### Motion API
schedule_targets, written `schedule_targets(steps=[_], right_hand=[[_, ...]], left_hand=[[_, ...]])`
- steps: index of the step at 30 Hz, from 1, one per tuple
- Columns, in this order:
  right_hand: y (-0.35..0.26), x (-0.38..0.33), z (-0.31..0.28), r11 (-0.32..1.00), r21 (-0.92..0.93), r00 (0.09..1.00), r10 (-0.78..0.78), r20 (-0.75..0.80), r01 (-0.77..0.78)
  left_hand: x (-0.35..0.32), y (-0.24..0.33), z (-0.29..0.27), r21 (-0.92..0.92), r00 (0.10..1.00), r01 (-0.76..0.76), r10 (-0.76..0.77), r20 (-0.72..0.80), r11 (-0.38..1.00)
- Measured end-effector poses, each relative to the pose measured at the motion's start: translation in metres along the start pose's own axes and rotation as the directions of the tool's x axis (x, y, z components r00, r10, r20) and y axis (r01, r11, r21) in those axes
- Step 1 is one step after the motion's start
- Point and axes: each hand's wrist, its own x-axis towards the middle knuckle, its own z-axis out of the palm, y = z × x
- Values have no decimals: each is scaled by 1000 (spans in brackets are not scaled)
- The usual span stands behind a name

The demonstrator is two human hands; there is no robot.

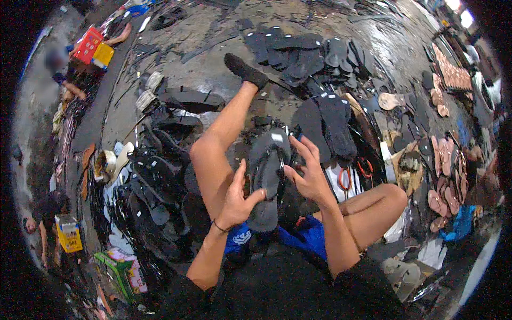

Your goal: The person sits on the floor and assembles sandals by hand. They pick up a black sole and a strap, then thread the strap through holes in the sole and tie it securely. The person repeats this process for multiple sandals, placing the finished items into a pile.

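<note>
A black flip-flop [265, 176] is between my hands in front of my lap, its toe end pointing away from me. It has a glossy strap and a small white label near the far end. My left hand [237, 201] grips its left side, thumb lying over the sole near the heel; the fingers beneath are partly hidden. On the other side, my right hand [310, 173] has its fingers spread along the edge, and its thumb touches the strap. A pair of orange-handled scissors [345, 178] lies right of my right hand.
Black flip-flops [154, 194] are heaped on my left, with more black soles [298, 56] piled ahead. Pink sandals [445, 194] lie far right. A green box [121, 272] and a yellow box [68, 233] stand at left. People sit along the left side.
</note>
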Motion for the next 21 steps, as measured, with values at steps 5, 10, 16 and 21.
schedule_targets(steps=[5,10,16,21], right_hand=[[35,40,26,990,49,956,115,269,-133],[102,47,-5,662,-735,946,310,93,-144],[131,28,3,704,-639,924,383,-27,-310],[35,32,1,942,74,880,276,387,-328]], left_hand=[[-4,-14,-5,337,989,29,-75,126,941],[67,4,-77,609,903,-89,322,-284,788],[105,27,-172,710,675,112,471,-568,695],[68,26,-93,126,896,-149,188,-402,981]])
